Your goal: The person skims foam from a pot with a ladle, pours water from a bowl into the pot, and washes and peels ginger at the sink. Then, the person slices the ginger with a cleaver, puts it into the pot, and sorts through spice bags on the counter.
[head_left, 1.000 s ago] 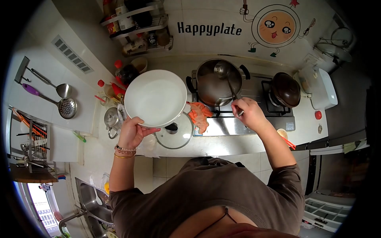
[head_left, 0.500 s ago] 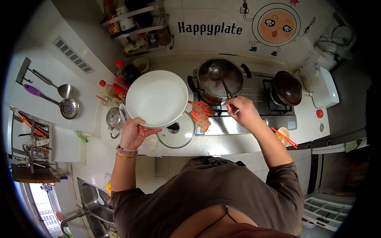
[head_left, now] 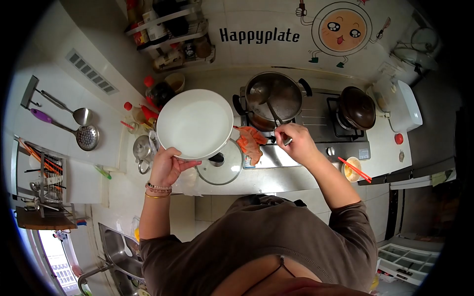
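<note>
My left hand (head_left: 169, 167) is closed on the near rim of a large white bowl (head_left: 195, 123), which shows no food inside. The bowl is held above the counter, left of the stove. My right hand (head_left: 295, 143) grips the handle of a ladle (head_left: 260, 92), whose round head is down inside a deep steel pot (head_left: 250, 118) with dark handles. Steamy liquid shows in the pot, though its contents are hard to make out. Between bowl and pot lies an orange cloth (head_left: 252, 144). A glass lid (head_left: 222, 170) rests partly under the bowl.
A dark lidded pot (head_left: 357, 108) stands on the right burner. Red chopsticks (head_left: 356, 170) lie across a small bowl (head_left: 352, 165) at the counter's front right. Bottles (head_left: 159, 91) and a metal teapot (head_left: 143, 149) stand at left. The sink (head_left: 118, 251) is lower left.
The ladle head has shifted left and slightly down within the pot, and my right hand has moved a little left. The bowl in my left hand stays nearly in place.
</note>
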The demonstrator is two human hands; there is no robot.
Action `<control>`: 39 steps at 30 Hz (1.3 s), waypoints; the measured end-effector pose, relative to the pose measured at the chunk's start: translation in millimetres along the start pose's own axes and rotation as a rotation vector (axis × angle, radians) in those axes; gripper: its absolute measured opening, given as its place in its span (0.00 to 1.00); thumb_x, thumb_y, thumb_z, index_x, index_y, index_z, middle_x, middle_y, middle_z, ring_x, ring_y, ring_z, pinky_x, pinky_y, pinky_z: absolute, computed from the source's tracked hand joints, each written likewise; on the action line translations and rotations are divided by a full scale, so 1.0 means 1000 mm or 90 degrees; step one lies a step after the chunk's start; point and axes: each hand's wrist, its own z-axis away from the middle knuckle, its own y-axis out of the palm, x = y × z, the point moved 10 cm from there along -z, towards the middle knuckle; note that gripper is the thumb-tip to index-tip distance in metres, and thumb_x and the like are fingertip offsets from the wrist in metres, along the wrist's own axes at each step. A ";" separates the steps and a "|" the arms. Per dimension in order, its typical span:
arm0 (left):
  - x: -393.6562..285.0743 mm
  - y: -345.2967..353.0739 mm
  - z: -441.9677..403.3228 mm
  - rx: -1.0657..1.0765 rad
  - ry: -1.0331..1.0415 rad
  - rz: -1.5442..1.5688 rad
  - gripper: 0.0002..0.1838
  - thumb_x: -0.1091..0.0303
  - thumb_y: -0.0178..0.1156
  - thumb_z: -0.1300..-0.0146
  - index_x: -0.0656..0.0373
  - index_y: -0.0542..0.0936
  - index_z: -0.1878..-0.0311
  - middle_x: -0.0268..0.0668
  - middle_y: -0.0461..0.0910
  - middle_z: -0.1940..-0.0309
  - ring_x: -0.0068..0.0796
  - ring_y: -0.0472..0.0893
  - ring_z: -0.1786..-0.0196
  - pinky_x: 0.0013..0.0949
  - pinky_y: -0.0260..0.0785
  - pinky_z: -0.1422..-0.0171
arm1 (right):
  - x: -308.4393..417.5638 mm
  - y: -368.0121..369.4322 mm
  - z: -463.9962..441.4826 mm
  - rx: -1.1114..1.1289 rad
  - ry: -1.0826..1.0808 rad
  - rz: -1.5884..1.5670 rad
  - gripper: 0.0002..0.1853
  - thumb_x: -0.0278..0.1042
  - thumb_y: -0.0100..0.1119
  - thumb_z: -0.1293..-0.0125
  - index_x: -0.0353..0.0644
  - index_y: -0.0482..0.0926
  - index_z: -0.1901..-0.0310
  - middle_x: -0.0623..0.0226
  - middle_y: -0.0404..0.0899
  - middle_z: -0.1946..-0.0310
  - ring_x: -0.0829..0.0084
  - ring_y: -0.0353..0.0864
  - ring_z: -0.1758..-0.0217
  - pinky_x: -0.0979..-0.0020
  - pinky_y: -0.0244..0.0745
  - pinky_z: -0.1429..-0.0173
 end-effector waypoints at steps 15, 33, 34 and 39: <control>-0.008 0.021 -0.018 -0.007 -0.017 -0.015 0.31 0.80 0.43 0.46 0.69 0.53 0.36 0.58 0.72 0.48 0.56 0.81 0.54 0.52 0.83 0.58 | -0.049 -0.042 0.041 -0.266 0.291 -0.405 0.05 0.26 0.54 0.33 0.33 0.75 0.63 0.61 0.82 0.71 0.80 0.75 0.74 0.78 0.74 0.70; -0.038 0.088 -0.120 0.000 -0.074 -0.248 0.24 0.78 0.44 0.42 0.74 0.59 0.41 0.60 0.74 0.55 0.59 0.81 0.62 0.50 0.83 0.63 | -0.044 -0.133 0.075 -0.398 0.260 -0.421 0.05 0.27 0.53 0.32 0.33 0.73 0.61 0.57 0.81 0.70 0.78 0.73 0.76 0.78 0.71 0.70; -0.036 0.086 -0.130 -0.004 -0.080 -0.258 0.24 0.78 0.44 0.42 0.74 0.59 0.41 0.60 0.73 0.55 0.60 0.81 0.62 0.51 0.83 0.63 | -0.043 -0.134 0.077 -0.401 0.260 -0.420 0.05 0.27 0.53 0.32 0.33 0.73 0.61 0.57 0.81 0.70 0.78 0.73 0.76 0.78 0.71 0.70; -0.047 0.114 -0.139 -0.030 -0.052 -0.371 0.24 0.78 0.46 0.40 0.70 0.60 0.40 0.59 0.72 0.51 0.61 0.80 0.60 0.51 0.82 0.59 | -0.042 -0.141 0.086 -0.416 0.263 -0.411 0.05 0.26 0.53 0.32 0.33 0.73 0.61 0.56 0.81 0.70 0.78 0.73 0.76 0.77 0.71 0.70</control>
